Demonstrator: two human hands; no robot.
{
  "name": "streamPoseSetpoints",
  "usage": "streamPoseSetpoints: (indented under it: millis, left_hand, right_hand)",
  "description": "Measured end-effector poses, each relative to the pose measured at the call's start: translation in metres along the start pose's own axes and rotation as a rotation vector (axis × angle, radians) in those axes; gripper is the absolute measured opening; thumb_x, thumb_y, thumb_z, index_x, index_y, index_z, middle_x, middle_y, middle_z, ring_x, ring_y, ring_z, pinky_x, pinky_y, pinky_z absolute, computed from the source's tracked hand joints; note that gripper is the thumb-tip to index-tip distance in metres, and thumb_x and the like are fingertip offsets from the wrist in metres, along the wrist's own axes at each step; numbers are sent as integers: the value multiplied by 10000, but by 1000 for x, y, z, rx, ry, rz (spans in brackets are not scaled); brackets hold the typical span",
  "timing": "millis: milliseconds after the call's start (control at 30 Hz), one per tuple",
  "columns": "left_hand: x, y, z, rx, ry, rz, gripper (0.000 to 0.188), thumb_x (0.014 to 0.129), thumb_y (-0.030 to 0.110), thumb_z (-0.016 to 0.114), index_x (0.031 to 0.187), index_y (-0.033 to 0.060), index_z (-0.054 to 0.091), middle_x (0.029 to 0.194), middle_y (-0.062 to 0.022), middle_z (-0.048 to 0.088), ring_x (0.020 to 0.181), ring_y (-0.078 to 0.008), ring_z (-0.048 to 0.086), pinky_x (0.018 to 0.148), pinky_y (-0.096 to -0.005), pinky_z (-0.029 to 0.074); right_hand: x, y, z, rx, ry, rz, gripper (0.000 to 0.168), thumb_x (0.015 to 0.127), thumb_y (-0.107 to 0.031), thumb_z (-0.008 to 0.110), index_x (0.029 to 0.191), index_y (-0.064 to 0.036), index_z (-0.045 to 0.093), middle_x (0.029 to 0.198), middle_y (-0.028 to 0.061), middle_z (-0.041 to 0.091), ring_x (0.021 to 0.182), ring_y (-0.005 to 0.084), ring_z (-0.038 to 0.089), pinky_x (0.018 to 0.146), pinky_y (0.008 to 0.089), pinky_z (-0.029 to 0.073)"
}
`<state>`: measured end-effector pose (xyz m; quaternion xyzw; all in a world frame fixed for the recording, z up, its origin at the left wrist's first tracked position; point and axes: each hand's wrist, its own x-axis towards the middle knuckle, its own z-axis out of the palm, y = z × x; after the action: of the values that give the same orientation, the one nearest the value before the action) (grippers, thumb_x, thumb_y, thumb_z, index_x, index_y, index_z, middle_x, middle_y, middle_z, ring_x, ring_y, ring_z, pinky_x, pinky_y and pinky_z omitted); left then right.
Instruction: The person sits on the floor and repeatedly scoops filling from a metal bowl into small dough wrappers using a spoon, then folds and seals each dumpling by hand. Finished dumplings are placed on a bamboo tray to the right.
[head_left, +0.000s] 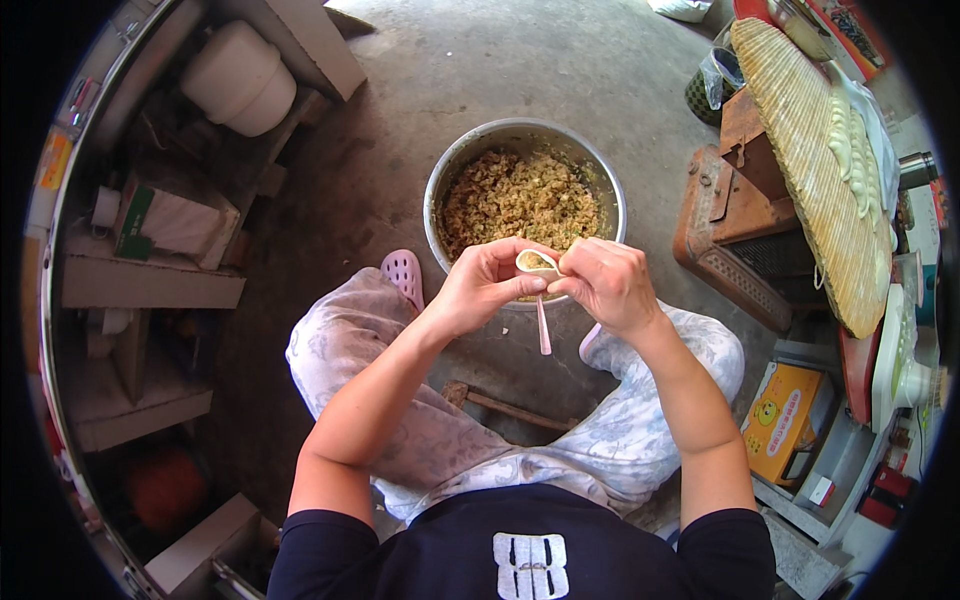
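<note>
Between both hands is a folded dumpling wrapper (552, 274) with filling (534, 260) showing in its open loop. My left hand (495, 279) holds its left side, thumb below and fingers above. At the right end, my right hand (609, 279) pinches the dough edge. Just beyond the hands, a round metal basin (432, 204) on the floor holds a large heap of chopped filling (517, 199). A spoon handle (544, 326) sticks out below the hands; its other end is hidden.
At right, a ridged round tray (795, 142) carries a row of shaped dumplings (855, 161) beside a rusty metal heater (735, 195). A yellow box (784, 420) sits lower right. Shelves (154, 281) line the left. A wooden-handled tool (517, 411) lies between my legs.
</note>
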<state>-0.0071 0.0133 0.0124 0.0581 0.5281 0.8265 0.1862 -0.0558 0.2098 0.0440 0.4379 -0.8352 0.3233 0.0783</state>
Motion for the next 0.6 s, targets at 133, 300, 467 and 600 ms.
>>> streamPoseSetpoints:
  millis: [133, 300, 467, 600]
  left_hand:
    - [0, 6, 3, 106, 12, 49, 311, 875, 36, 610, 1174, -34, 560, 1122, -87, 628, 1003, -136, 607, 892, -284, 504]
    - [-1, 10, 4, 223, 32, 14, 331, 881, 45, 604, 1196, -42, 552, 1133, -87, 625, 1009, -136, 602, 891, -287, 505]
    - [-3, 9, 3, 312, 25, 5, 333, 871, 69, 621, 1183, -35, 569, 1107, -77, 637, 988, -130, 607, 868, -280, 511]
    - [-3, 8, 3, 361, 42, 23, 317, 860, 81, 633, 1154, -31, 594, 1069, -75, 653, 960, -123, 616, 842, -273, 517]
  right_hand:
    - [-4, -5, -3, 15, 160, -8, 306, 737, -366, 714, 793, -109, 559, 659, 24, 535, 564, 210, 572, 490, 329, 447]
    - [-5, -5, -3, -19, 212, -152, 287, 710, -318, 747, 889, -131, 624, 657, 8, 514, 543, 185, 547, 472, 306, 441]
    - [-4, -9, -4, -48, 177, -161, 288, 678, -308, 761, 878, -146, 630, 660, 5, 502, 563, 176, 545, 479, 304, 439]
    - [-5, -10, -4, -98, 149, -180, 289, 671, -309, 763, 871, -143, 637, 672, -4, 505, 581, 161, 542, 488, 287, 437]
